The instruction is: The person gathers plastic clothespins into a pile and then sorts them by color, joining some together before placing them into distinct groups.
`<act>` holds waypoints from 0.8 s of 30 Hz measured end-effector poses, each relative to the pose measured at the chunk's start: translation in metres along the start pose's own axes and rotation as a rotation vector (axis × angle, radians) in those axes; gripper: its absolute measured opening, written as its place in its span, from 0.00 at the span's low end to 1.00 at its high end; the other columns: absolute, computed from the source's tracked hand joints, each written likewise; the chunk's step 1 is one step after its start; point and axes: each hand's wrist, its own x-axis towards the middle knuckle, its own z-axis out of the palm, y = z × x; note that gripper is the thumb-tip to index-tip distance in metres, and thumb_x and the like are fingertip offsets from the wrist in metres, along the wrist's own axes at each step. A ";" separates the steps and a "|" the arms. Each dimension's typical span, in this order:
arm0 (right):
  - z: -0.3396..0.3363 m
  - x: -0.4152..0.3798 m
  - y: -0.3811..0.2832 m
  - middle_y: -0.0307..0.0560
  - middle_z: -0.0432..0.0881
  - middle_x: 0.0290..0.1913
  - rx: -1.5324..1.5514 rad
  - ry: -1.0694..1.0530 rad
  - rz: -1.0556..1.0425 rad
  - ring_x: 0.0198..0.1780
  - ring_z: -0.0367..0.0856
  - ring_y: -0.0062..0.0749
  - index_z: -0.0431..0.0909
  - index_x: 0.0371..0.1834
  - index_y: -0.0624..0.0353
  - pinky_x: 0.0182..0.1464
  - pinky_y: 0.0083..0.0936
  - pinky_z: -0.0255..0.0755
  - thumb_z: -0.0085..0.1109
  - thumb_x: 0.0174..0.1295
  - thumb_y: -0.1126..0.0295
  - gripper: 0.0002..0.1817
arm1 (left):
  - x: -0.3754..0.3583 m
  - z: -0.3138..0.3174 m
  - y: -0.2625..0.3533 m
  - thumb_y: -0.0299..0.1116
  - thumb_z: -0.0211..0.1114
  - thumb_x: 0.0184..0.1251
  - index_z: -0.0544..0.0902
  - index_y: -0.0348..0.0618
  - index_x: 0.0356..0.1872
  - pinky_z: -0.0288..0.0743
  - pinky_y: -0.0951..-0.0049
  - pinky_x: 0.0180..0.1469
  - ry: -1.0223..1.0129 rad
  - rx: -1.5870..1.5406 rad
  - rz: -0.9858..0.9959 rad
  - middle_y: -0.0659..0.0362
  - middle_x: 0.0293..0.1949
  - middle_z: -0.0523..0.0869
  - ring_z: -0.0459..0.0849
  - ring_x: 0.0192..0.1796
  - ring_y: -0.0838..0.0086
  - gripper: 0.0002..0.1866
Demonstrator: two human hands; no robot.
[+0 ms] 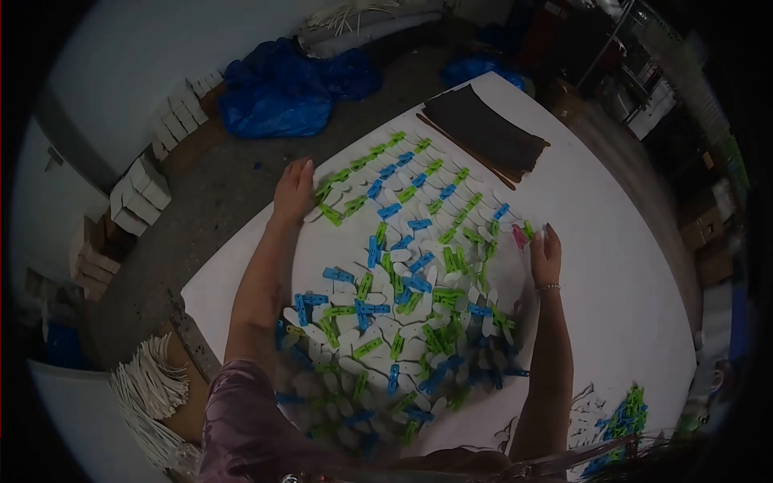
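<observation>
Several green and blue clothespins (397, 346) are clipped on flat white rounded pieces (386, 330), spread over the white table in front of me. At the far end they sit in neat rows; nearer my body they lie jumbled. My left hand (295, 189) is at the far left edge of the spread, fingers extended together beside the green clothespins. At the right edge, my right hand (547, 256) has its fingers stretched out, close to a pink clothespin (520, 236). Neither hand visibly grips anything; contact with the outer pieces cannot be told.
A stack of dark sheets (483, 129) lies on the far part of the white table (620, 266). Loose clothespins (632, 419) are heaped at the near right. White bundled strips (153, 382) stand at left; blue bags (278, 92) and stacked white pieces (141, 193) are beyond the table.
</observation>
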 end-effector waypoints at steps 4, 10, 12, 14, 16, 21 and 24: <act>0.016 0.019 -0.014 0.60 0.72 0.58 -0.031 0.012 0.008 0.63 0.66 0.53 0.72 0.57 0.64 0.63 0.36 0.60 0.55 0.61 0.56 0.26 | 0.048 0.050 0.012 0.59 0.44 0.67 0.70 0.48 0.63 0.52 0.63 0.69 -0.283 -0.124 -0.106 0.47 0.69 0.59 0.53 0.72 0.56 0.32; 0.013 0.032 -0.020 0.56 0.72 0.59 -0.191 -0.120 -0.065 0.64 0.65 0.54 0.73 0.58 0.56 0.65 0.42 0.56 0.56 0.58 0.53 0.27 | 0.115 0.126 0.032 0.67 0.42 0.63 0.70 0.62 0.63 0.41 0.53 0.71 -0.591 0.002 0.042 0.52 0.72 0.50 0.39 0.75 0.59 0.34; 0.013 0.031 -0.032 0.54 0.72 0.60 -0.286 -0.168 -0.105 0.66 0.62 0.52 0.72 0.59 0.54 0.67 0.45 0.49 0.56 0.56 0.51 0.29 | 0.124 0.151 0.038 0.68 0.42 0.62 0.71 0.62 0.62 0.41 0.53 0.71 -0.633 0.080 0.187 0.51 0.72 0.51 0.41 0.74 0.58 0.33; 0.013 0.031 -0.039 0.53 0.72 0.60 -0.349 -0.184 -0.116 0.67 0.60 0.51 0.71 0.60 0.53 0.68 0.46 0.46 0.56 0.56 0.50 0.30 | 0.127 0.172 0.052 0.68 0.42 0.62 0.73 0.63 0.61 0.41 0.53 0.71 -0.671 0.145 0.330 0.50 0.71 0.53 0.42 0.74 0.57 0.33; 0.012 0.030 -0.046 0.53 0.72 0.61 -0.404 -0.211 -0.118 0.68 0.58 0.51 0.70 0.60 0.53 0.68 0.48 0.42 0.56 0.55 0.50 0.31 | 0.127 0.182 0.069 0.63 0.47 0.64 0.72 0.56 0.62 0.43 0.52 0.71 -0.810 0.325 0.454 0.51 0.72 0.50 0.44 0.74 0.56 0.31; 0.011 0.032 -0.060 0.53 0.72 0.60 -0.334 -0.330 -0.053 0.69 0.58 0.50 0.75 0.56 0.55 0.69 0.48 0.40 0.54 0.55 0.48 0.29 | 0.116 0.184 0.076 0.58 0.53 0.64 0.73 0.53 0.60 0.54 0.57 0.69 -1.054 0.025 0.355 0.50 0.70 0.52 0.51 0.72 0.56 0.29; 0.013 0.032 -0.038 0.55 0.73 0.59 -0.144 -0.235 -0.064 0.67 0.61 0.50 0.76 0.53 0.58 0.69 0.48 0.40 0.53 0.56 0.47 0.29 | 0.078 0.177 0.091 0.54 0.56 0.65 0.74 0.49 0.60 0.55 0.59 0.68 -1.300 -0.093 0.449 0.49 0.68 0.59 0.52 0.72 0.58 0.27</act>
